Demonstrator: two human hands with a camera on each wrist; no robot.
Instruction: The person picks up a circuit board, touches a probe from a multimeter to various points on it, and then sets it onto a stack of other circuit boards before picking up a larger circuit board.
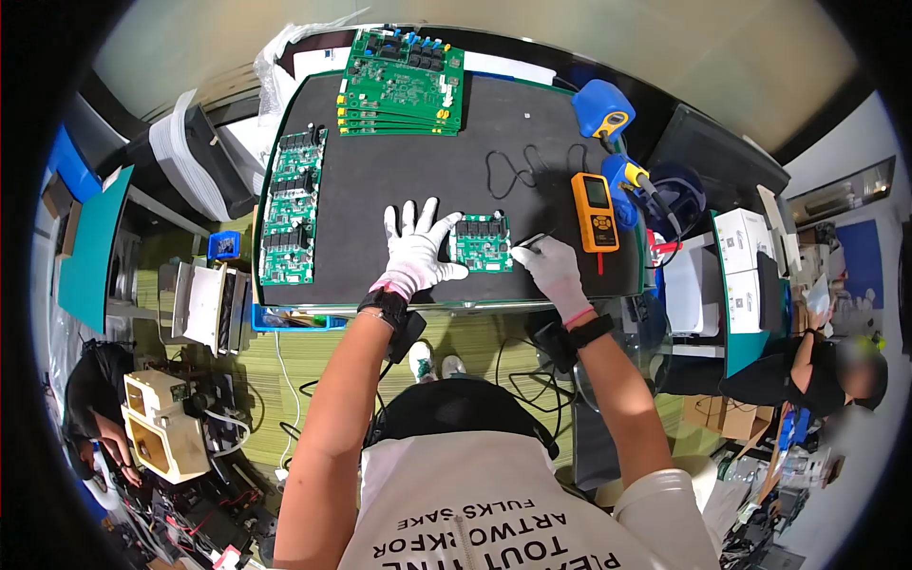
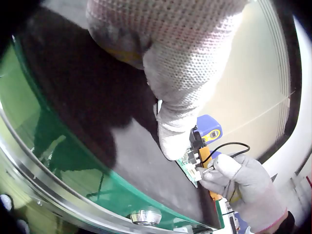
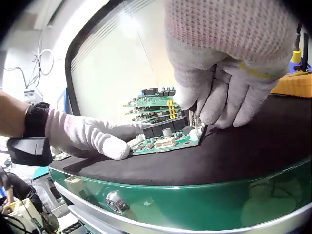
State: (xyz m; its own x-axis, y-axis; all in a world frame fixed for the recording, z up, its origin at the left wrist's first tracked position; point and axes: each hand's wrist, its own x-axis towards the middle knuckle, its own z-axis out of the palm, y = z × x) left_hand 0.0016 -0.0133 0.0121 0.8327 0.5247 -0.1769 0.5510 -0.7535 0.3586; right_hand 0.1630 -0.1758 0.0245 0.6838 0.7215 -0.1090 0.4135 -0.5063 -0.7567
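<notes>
A green circuit board [image 1: 483, 243] with a row of black blocks lies flat near the table's front edge. My gloved left hand [image 1: 416, 249] holds its left side, index fingertip at the far corner and thumb at the near one, the other fingers spread on the mat. In the right wrist view the left thumb [image 3: 114, 147] meets the board's edge. At the board's right edge my gloved right hand [image 1: 551, 270] pinches a thin tool [image 1: 535, 240] with a metal tip [image 2: 208, 170]. The tip stands close to the white connectors [image 2: 194, 174]; its exact kind is partly hidden by the fingers.
Stacked larger green boards [image 1: 404, 85] stand at the back. More boards [image 1: 292, 209] line the left side. An orange handheld meter [image 1: 596, 214] lies right of my right hand, beside blue devices [image 1: 602, 109]. A thin black cable [image 1: 513, 171] loops across the dark mat [image 1: 380, 171].
</notes>
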